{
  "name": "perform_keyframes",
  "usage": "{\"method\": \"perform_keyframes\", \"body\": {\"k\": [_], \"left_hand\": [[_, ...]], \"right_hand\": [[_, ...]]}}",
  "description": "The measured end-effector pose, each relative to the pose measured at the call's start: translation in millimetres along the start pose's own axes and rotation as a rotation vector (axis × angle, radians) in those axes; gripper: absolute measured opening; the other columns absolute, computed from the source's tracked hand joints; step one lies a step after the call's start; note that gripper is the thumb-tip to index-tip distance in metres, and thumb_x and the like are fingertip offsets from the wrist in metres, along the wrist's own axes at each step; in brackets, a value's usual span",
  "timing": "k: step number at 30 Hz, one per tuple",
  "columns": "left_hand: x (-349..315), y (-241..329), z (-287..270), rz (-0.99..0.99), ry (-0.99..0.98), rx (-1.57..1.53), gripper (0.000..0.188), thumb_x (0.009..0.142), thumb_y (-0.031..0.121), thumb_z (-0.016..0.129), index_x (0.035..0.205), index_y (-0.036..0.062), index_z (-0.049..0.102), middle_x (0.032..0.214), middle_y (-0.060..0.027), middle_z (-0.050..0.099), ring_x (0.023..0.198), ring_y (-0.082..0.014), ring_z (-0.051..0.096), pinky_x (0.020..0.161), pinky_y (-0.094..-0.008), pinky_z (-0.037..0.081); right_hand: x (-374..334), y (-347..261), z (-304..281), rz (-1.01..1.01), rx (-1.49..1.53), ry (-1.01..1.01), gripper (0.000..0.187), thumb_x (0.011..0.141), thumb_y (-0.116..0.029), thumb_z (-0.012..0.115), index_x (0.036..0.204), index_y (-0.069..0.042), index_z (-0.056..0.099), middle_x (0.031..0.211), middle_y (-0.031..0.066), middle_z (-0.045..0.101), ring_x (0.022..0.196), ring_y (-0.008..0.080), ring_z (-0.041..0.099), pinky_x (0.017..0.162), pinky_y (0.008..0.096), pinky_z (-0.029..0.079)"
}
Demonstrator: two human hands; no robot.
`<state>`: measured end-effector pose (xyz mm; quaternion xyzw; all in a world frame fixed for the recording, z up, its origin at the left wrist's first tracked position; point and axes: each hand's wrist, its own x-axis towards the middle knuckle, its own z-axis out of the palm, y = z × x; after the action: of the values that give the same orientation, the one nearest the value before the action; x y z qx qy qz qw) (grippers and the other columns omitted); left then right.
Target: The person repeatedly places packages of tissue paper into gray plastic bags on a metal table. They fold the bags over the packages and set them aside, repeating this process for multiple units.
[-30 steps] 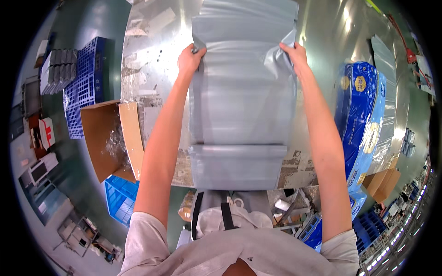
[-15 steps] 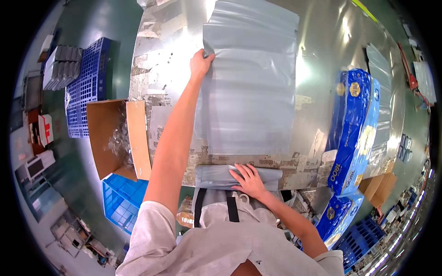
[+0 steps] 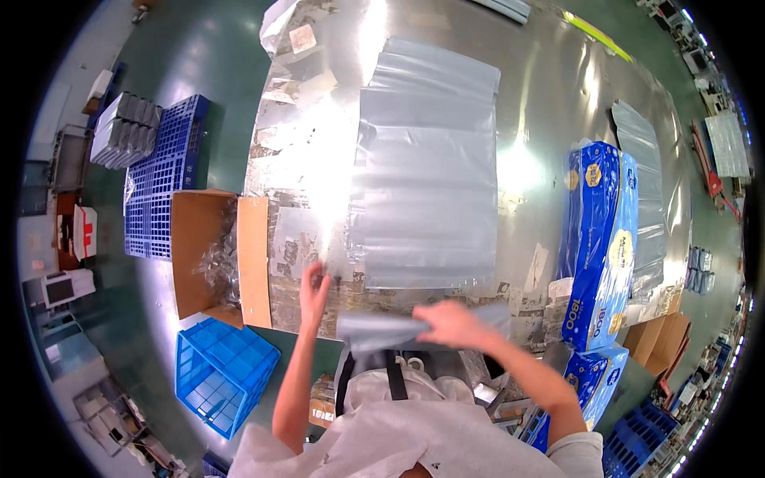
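Blue slats make up the pallet (image 3: 163, 199) at our far left, on the green floor (image 3: 231, 64), with a stack of wrapped packs (image 3: 126, 131) on it. Just beside it we have an open cardboard box (image 3: 191, 263) with crumpled clear film (image 3: 220, 271) inside, and nearer to us a bright blue crate (image 3: 223, 374).

Our left hand (image 3: 313, 295) hangs over the near left part of the metal counter (image 3: 534, 111), thumb and fingers apart, with nothing seen between them; scraps of tape mark the surface around it. To its right, along the near edge, we have a folded grey strip (image 3: 370, 333) in front of our body, smeared by motion. Farther up the counter, a large grey sheet (image 3: 430, 175) lies flat, creased crosswise. Our right hand (image 3: 456, 324) is at the strip, its fingers over the material, but it is blurred and we cannot tell whether they are closed on it.

On the right we see a long blue pack (image 3: 594, 247) in glossy wrap, a second blue pack (image 3: 594, 378) below it, another grey sheet (image 3: 644, 199) just beside the first pack, and finally a brown carton (image 3: 657, 342) past the counter
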<state>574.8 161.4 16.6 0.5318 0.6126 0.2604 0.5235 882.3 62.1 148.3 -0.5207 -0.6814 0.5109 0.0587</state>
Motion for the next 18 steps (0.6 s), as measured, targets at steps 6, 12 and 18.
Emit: {"method": "perform_keyframes", "body": {"k": [6, 12, 18], "left_hand": [[-105, -15, -32, -0.166, 0.127, -0.029, 0.039, 0.084, 0.014, 0.062, 0.119, 0.0028, 0.051, 0.114, -0.0111, 0.056, 0.108, -0.0196, 0.053, 0.088, -0.0323, 0.044], [-66, 3, 5, -0.052, 0.081, 0.132, 0.045, 0.081, 0.018, 0.065, 0.119, -0.0007, 0.051, 0.108, -0.0139, 0.059, 0.096, -0.0211, 0.058, 0.080, -0.0310, 0.046], [-14, 35, 32, 0.026, 0.006, 0.077, 0.048, 0.078, 0.021, 0.067, 0.117, -0.0022, 0.050, 0.103, -0.0135, 0.060, 0.088, -0.0222, 0.059, 0.078, -0.0313, 0.047]], "right_hand": [[74, 26, -184, 0.087, -0.439, 0.477, 0.077, 0.070, -0.038, 0.071, 0.132, -0.006, 0.038, 0.129, 0.0188, 0.044, 0.117, 0.0346, 0.043, 0.097, 0.0417, 0.035], [108, 56, -123, -0.001, -0.781, 0.657, 0.084, 0.074, -0.046, 0.065, 0.140, -0.011, 0.027, 0.144, 0.0200, 0.023, 0.132, 0.0376, 0.022, 0.107, 0.0526, 0.019], [73, 72, 31, 0.190, -0.584, 0.442, 0.078, 0.074, -0.035, 0.067, 0.136, -0.005, 0.030, 0.141, 0.0197, 0.027, 0.131, 0.0368, 0.025, 0.104, 0.0512, 0.024]]}}
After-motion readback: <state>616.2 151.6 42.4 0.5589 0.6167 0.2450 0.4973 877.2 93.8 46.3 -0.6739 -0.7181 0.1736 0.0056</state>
